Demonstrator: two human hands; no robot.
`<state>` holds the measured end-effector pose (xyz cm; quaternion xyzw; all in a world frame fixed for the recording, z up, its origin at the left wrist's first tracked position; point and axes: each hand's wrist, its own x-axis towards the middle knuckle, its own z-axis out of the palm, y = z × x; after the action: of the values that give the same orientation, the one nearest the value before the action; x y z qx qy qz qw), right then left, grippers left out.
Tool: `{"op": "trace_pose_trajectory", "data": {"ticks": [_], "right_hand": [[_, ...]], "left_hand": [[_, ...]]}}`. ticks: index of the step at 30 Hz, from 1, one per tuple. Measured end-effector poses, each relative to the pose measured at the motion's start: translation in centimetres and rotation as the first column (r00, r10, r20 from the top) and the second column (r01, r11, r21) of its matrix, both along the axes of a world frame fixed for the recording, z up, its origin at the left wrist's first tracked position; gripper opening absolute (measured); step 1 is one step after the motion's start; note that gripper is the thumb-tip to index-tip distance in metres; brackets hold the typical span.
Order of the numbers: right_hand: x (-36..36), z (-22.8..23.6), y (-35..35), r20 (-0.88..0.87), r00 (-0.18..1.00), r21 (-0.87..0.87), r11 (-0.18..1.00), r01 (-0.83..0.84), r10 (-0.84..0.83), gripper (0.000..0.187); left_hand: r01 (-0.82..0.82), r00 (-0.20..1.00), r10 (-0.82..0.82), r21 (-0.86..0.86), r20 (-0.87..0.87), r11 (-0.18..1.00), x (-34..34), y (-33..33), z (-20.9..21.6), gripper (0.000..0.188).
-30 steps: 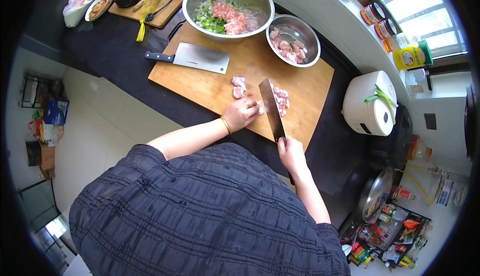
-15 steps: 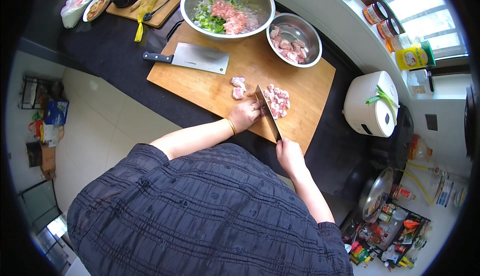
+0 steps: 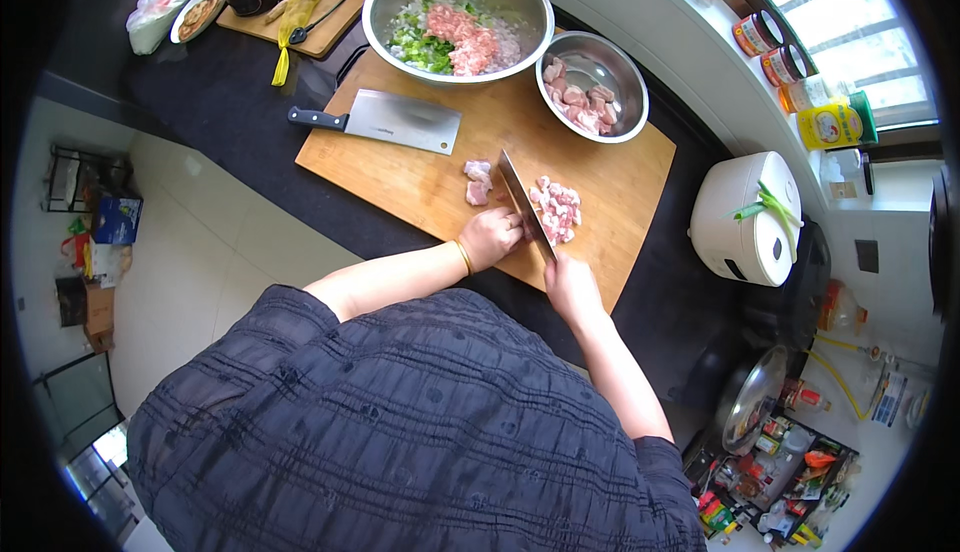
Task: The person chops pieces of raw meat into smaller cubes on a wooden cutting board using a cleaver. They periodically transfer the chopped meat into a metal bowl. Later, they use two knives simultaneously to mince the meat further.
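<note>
Right hand (image 3: 573,287): fingers closed round knife (image 3: 524,202) handle | Left hand (image 3: 490,238): curled just left of knife; grip contents hidden | Knife: over cutting board (image 3: 620,187), long axis slanting away-left | Diced meat (image 3: 556,209): right of knife

Bare left forearm (image 3: 385,278) in from lower left, angled up-right, slim gold-toned bangle (image 3: 465,257) at wrist. Bare left hand (image 3: 490,236): back up, fingers curled, tips partly hidden. Bare right forearm (image 3: 622,372) slants up-left. Bare right hand (image 3: 572,285): closed grip, back up. Hands near, not touching.
</note>
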<state>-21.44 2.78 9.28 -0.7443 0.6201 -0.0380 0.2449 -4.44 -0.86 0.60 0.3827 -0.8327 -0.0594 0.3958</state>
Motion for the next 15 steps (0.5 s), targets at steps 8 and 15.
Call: {"op": "trace_pose_trajectory", "data": {"ticks": [8, 15], "right_hand": [[0.2, -0.2, -0.2, -0.005, 1.0, 0.021, 1.0, -0.008, 0.008, 0.018], [-1.4, 0.4, 1.3, -0.022, 1.0, 0.086, 0.996, 0.006, -0.004, 0.018]], "left_hand": [[-0.016, 1.0, 0.016, 0.0, 0.004, 1.0, -0.4, 0.0, -0.2, 0.012], [-0.005, 0.999, 0.003, 0.029, 0.045, 1.0, 0.1, 0.0, -0.8, 0.011]]}}
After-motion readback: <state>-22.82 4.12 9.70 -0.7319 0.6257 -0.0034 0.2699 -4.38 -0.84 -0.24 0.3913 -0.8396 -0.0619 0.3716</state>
